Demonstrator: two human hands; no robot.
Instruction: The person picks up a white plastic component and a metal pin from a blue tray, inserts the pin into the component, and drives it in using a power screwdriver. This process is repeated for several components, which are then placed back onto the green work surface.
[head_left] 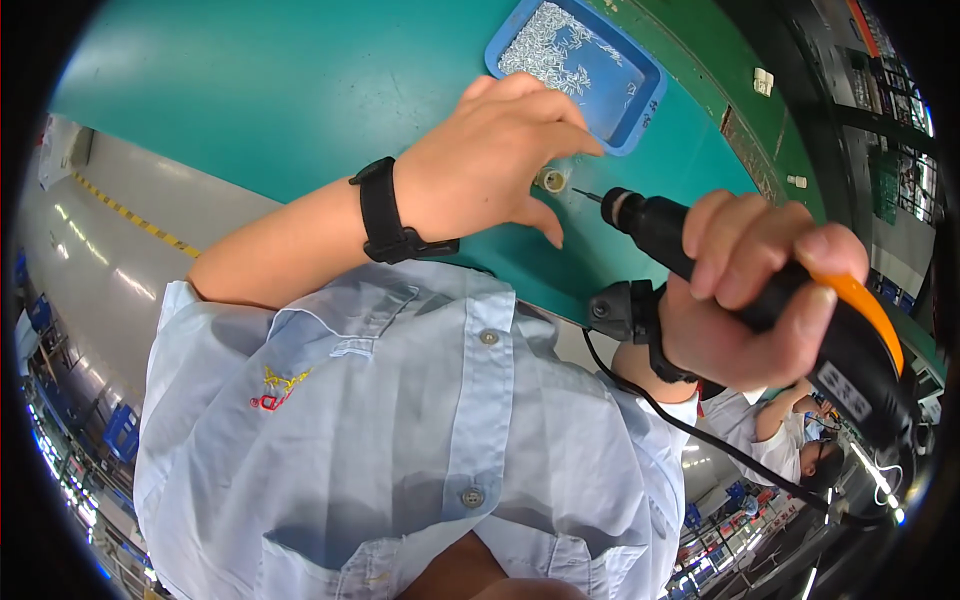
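- Left hand [485, 160]: thumb and fingers spread wide in a C shape, gripping nothing.
- Right hand [750, 285]: wrapped firmly around a black power screwdriver with an orange strip [657, 226].
- Small yellowish round part [551, 180]: positioned between left thumb and fingers, above the smooth green desk [280, 90]; screwdriver tip just beside it, contact indeterminable.
- Blue rectangular plastic tray [648, 75]: located beyond the left fingers, containing loose, slender silver metal pieces [545, 50].
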